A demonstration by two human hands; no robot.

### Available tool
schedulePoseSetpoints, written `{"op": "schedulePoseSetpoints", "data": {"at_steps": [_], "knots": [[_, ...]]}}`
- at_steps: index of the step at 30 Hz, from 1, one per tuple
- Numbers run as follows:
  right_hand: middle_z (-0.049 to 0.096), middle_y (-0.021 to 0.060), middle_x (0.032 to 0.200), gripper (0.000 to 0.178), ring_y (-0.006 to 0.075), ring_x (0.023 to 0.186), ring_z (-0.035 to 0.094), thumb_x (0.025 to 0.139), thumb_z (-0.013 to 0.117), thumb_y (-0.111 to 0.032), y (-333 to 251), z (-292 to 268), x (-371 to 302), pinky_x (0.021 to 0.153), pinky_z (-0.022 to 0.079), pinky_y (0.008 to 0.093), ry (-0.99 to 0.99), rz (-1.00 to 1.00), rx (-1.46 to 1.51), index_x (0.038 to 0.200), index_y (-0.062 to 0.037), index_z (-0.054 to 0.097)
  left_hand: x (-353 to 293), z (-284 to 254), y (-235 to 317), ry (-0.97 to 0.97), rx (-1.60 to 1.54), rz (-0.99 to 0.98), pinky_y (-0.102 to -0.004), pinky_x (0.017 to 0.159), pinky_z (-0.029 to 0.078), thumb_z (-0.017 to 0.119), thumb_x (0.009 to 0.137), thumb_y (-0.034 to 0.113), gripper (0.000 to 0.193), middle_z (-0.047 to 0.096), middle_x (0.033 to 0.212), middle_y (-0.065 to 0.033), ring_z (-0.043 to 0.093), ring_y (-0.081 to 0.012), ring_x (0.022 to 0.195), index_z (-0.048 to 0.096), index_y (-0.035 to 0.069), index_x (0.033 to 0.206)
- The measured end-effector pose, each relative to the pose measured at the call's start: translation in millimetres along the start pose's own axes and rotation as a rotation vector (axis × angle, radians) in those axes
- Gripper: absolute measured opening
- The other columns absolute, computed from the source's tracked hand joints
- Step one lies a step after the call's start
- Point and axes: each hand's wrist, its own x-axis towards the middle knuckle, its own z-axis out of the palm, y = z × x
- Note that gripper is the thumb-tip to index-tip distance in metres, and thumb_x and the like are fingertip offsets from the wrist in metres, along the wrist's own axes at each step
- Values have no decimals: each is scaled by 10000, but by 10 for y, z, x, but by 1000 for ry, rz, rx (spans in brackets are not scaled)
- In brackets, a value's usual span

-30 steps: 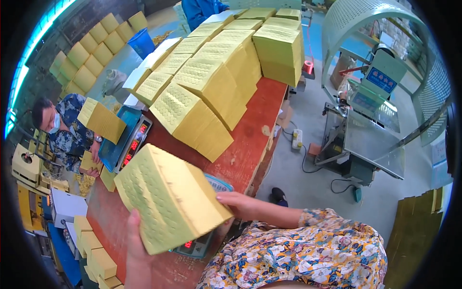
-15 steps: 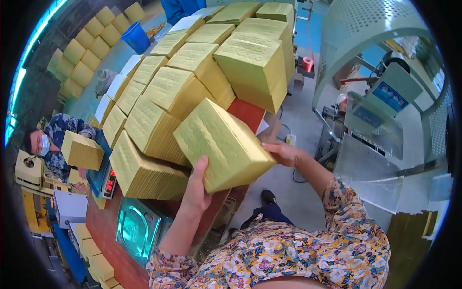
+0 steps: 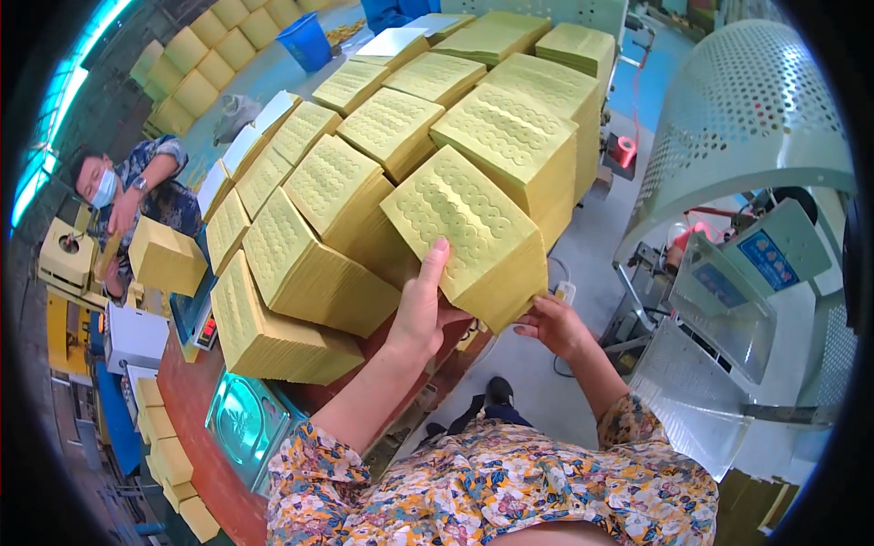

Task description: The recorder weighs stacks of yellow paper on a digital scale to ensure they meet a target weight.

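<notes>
A thick stack of yellow embossed paper [image 3: 464,223] is at the near right corner of the table, tilted toward me. My left hand [image 3: 421,314] grips its left near side, thumb lying on the top sheet and the other fingers mostly hidden. At the stack's lower right corner, my right hand [image 3: 552,323] is closed with its fingertips against the edge. Whether the table bears its weight cannot be seen. Close by on the left stands another yellow paper stack [image 3: 273,328] with its sheets slightly fanned.
Several similar stacks crowd the red table [image 3: 187,400]. A shiny metal-topped scale [image 3: 244,419] lies near its front edge. At left, a masked co-worker [image 3: 159,191] sits by another paper block [image 3: 166,257]. On the right stands a machine with a perforated guard [image 3: 742,118].
The held stack has moved up and right in the picture, close against the other stacks, and turned. My right hand has shifted down its corner. The co-worker's arm has come up.
</notes>
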Motion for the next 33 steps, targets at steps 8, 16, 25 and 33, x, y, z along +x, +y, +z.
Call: {"op": "schedulePoseSetpoints", "data": {"at_steps": [8, 16, 25, 33], "knots": [[655, 138, 1148, 358, 261, 984, 661, 983, 558, -212, -28, 80, 238, 890, 535, 391, 4, -82, -26, 1266, 6, 531, 88, -121, 48, 89, -42, -21, -560, 925, 516, 465, 957, 609, 696, 496, 1396, -98, 489, -244, 1284, 384, 121, 1446], [632, 139, 1023, 500, 284, 910, 641, 911, 660, -377, 955, 354, 46, 822, 536, 379, -414, 399, 84, 1216, 2, 542, -666, -849, -138, 105, -80, 150, -440, 1027, 416, 590, 933, 521, 910, 289, 1558, -175, 336, -267, 1405, 131, 43, 1557], [638, 263, 1120, 603, 399, 1013, 662, 905, 645, -349, 2479, 3210, -14, 867, 553, 478, -1131, 702, -185, 1276, 100, 491, -3394, -2430, -630, 560, -340, 524, -317, 900, 477, 577, 976, 423, 604, 553, 1307, -124, 566, -183, 1130, 437, 22, 1404], [659, 181, 1129, 378, 278, 1050, 647, 969, 561, -173, 4754, 5092, -826, 933, 506, 386, -1192, 882, -702, 1281, 38, 549, -6025, -4420, -1343, 1039, -342, 690, -380, 931, 502, 480, 1021, 263, 343, 641, 1218, -154, 631, -244, 1108, 563, 14, 1241]]}}
